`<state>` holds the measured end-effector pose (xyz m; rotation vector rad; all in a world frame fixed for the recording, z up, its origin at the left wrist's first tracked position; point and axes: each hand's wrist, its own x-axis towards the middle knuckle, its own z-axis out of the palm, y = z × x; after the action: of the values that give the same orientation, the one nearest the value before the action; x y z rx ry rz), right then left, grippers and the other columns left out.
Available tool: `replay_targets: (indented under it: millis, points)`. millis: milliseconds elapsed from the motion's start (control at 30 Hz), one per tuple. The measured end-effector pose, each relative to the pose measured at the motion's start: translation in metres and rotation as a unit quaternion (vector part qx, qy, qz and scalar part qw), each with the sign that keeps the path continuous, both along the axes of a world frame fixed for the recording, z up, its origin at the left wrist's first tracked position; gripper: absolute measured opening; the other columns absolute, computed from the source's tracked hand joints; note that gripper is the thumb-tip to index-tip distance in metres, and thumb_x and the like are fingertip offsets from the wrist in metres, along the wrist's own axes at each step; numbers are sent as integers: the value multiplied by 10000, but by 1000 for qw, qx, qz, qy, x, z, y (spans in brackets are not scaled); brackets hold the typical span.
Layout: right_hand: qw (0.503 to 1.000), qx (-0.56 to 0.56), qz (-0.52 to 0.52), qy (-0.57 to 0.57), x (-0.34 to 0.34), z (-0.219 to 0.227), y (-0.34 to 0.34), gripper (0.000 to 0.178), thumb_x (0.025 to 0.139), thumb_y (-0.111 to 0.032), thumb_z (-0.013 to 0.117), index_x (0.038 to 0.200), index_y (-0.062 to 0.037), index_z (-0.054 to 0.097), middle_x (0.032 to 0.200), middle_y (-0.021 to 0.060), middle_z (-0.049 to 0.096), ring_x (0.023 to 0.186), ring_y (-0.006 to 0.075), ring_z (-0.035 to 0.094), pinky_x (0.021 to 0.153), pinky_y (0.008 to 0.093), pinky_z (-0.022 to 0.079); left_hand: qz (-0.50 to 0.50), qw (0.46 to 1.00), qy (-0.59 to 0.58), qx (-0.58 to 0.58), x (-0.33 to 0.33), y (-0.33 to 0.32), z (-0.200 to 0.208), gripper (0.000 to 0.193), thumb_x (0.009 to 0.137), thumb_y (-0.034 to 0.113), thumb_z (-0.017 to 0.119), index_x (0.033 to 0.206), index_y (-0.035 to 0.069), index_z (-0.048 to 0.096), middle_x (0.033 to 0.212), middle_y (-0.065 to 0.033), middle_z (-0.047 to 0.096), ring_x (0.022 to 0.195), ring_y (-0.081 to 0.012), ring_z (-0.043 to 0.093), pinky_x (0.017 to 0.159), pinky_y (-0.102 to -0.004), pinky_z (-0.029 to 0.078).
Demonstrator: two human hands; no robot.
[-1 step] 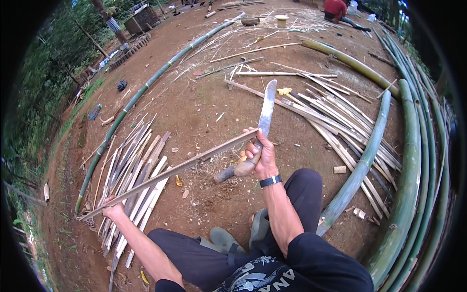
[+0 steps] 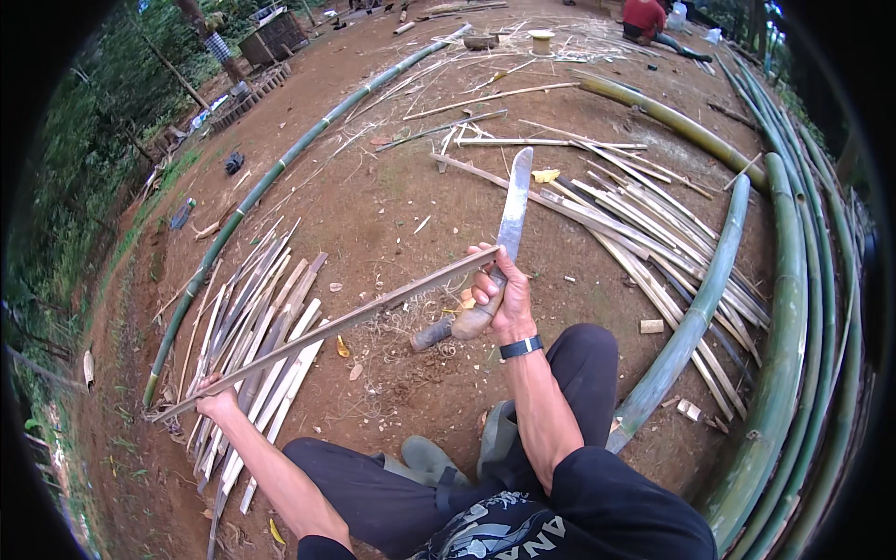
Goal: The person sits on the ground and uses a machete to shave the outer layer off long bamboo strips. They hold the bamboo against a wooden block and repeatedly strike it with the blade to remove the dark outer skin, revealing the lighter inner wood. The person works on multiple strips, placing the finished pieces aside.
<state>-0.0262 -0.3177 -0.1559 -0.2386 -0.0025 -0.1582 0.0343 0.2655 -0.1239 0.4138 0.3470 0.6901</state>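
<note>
My right hand point(image 2: 509, 297) is closed round the wooden handle of a machete point(image 2: 513, 215), whose broad blade points up and away from me. The thumb and fingers of that same hand also hold the far right end of a long bamboo strip point(image 2: 369, 310). The strip slants down to the left, where my left hand point(image 2: 217, 403) is closed on its other end. Below the right hand, the brown handle bends left over thin shavings point(image 2: 397, 327) on the soil.
A pile of split bamboo strips point(image 2: 257, 359) lies under my left forearm's side, and another pile point(image 2: 663, 233) at right. Green bamboo poles point(image 2: 793, 345) line the right edge; one long pole point(image 2: 280, 168) curves along the left. A person in red point(image 2: 642, 19) sits far back.
The machete and my right hand have shifted very slightly, the blade tip a little farther away and to the right. My left hand has not visibly moved.
</note>
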Motion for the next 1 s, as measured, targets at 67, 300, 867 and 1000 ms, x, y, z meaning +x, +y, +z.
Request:
replay_targets:
  millis: [67, 300, 867, 1000]
  points:
    - [999, 13, 15, -35, -5, 8, -4, 350, 934, -286, 565, 1137, -1, 544, 1100, 172, 616, 494, 83, 458, 415, 252, 421, -10, 998, -53, -27, -5, -10, 0, 276, 862, 248, 436, 642, 86, 468, 555, -25, 494, 494, -167, 516, 527, -291, 492]
    - [998, -29, 5, -51, -18, 37, -5, 346, 931, -285, 570, 1131, -2, 561, 1086, 164, 616, 492, 75, 454, 407, 250, 426, 7, 998, -53, -17, -1, -11, 9, 271, 935, 212, 409, 878, -16, 543, 791, -120, 596, 681, -224, 603, 669, -325, 558]
    - [996, -61, 41, -41, -27, 70, -6, 509, 970, -346, 480, 1296, 39, 410, 1355, 244, 432, 561, 51, 457, 459, 213, 457, -44, 969, -237, -60, -38, -44, 47, 206, 825, 167, 377, 636, 85, 391, 480, 7, 345, 390, -103, 309, 386, -221, 291]
    - [997, -63, 31, -26, -32, 57, 1, 507, 959, -331, 515, 1281, 51, 425, 1342, 239, 445, 547, 48, 452, 454, 207, 473, -32, 974, -218, -56, -38, -48, 54, 206, 820, 169, 382, 630, 90, 391, 470, 9, 338, 378, -103, 294, 372, -225, 273]
